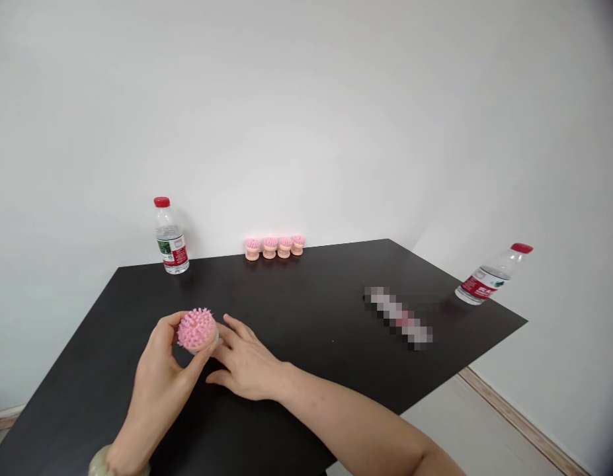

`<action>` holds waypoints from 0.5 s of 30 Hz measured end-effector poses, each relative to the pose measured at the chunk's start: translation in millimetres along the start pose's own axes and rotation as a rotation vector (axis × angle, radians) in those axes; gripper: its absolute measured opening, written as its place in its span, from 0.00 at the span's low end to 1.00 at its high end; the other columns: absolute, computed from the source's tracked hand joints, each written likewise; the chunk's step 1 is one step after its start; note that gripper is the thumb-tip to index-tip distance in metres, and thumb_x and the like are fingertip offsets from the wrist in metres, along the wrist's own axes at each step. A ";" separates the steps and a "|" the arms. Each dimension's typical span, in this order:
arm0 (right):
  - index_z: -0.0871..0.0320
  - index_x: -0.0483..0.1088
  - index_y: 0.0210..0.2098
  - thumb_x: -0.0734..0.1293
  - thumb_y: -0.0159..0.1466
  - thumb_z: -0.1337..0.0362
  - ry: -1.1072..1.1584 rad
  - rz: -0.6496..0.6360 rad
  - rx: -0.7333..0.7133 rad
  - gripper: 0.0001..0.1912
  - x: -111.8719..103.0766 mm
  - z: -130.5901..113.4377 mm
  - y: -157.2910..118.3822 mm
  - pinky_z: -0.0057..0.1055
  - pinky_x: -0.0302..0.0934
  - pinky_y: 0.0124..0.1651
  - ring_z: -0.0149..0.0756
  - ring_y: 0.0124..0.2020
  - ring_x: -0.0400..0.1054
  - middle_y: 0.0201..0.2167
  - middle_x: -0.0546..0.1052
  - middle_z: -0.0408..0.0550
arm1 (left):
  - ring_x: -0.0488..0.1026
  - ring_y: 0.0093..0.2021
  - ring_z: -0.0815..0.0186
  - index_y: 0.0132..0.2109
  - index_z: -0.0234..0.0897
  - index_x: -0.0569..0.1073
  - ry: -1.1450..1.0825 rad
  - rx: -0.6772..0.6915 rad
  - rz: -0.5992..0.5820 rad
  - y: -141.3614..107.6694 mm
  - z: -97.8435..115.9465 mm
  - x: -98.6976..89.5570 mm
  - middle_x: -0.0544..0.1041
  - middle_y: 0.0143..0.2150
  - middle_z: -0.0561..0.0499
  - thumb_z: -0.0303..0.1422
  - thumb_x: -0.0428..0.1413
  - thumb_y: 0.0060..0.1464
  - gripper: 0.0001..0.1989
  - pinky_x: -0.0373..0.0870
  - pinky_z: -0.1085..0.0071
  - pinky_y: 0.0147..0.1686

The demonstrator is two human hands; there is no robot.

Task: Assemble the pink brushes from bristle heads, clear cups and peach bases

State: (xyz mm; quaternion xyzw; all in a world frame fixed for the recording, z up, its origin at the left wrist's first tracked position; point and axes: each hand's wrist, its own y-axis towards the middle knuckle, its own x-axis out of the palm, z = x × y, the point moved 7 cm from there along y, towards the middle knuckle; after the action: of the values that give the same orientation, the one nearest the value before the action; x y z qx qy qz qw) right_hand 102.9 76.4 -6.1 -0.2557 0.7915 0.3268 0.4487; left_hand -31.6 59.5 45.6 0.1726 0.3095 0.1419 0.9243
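Note:
In the head view, a round scrubbing brush [198, 328] with pink bristles and a paler base is gripped between the thumb and fingers of my left hand [162, 367]. Its bristles face up and toward me, above the near left part of the table. My right hand [246, 360] is just to the right of it, palm down, fingers spread and thumb out to the side. Its fingertips reach close to the brush's right edge, by a whitish bit there; whether they touch it I cannot tell.
Several similar pink brushes [270, 248] stand in a row along the black table's [306, 304] back edge, by the white wall. One water bottle [171, 238] stands at the back left, another [492, 276] at the right. A pixelated long object [398, 318] lies right of centre.

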 end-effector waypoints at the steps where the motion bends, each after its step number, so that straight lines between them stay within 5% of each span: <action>1: 0.56 0.65 0.61 0.67 0.68 0.53 -0.040 -0.023 -0.005 0.25 3.6 -0.8 0.2 0.56 0.50 0.68 0.55 0.70 0.48 0.66 0.63 0.57 | 0.75 0.42 0.53 0.50 0.42 0.67 -0.021 -0.014 -0.005 0.1 -1.6 1.5 0.75 0.46 0.47 0.50 0.60 0.51 0.25 0.71 0.59 0.41; 9: 0.56 0.74 0.50 0.65 0.66 0.71 -0.044 0.085 -0.023 0.14 -22.7 5.3 -16.0 0.43 0.66 0.58 0.47 0.56 0.66 0.52 0.75 0.54 | 0.74 0.48 0.55 0.50 0.40 0.68 -0.492 -0.237 -0.116 -3.7 -16.7 19.2 0.76 0.48 0.47 0.42 0.67 0.46 0.26 0.69 0.60 0.49; 12: 0.53 0.74 0.49 0.64 0.63 0.74 -0.016 0.109 0.004 0.17 -34.0 8.6 -21.6 0.41 0.72 0.46 0.45 0.45 0.69 0.43 0.76 0.51 | 0.74 0.45 0.60 0.50 0.38 0.69 -0.768 -0.375 -0.156 -8.3 -17.4 27.8 0.77 0.44 0.49 0.39 0.70 0.43 0.28 0.70 0.65 0.45; 15: 0.50 0.71 0.55 0.67 0.60 0.76 0.056 0.161 0.062 0.25 -42.8 13.8 -25.1 0.42 0.72 0.44 0.45 0.44 0.69 0.41 0.72 0.50 | 0.73 0.39 0.66 0.47 0.37 0.71 -0.923 -0.478 -0.177 -13.0 -18.1 33.4 0.77 0.39 0.52 0.36 0.73 0.39 0.29 0.69 0.70 0.41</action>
State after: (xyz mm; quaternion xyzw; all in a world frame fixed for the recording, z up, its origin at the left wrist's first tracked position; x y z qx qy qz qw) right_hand 147.9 75.1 18.9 -0.1860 0.8315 0.3299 0.4064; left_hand -15.2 64.3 9.3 -0.0254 -0.1576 0.0391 0.9864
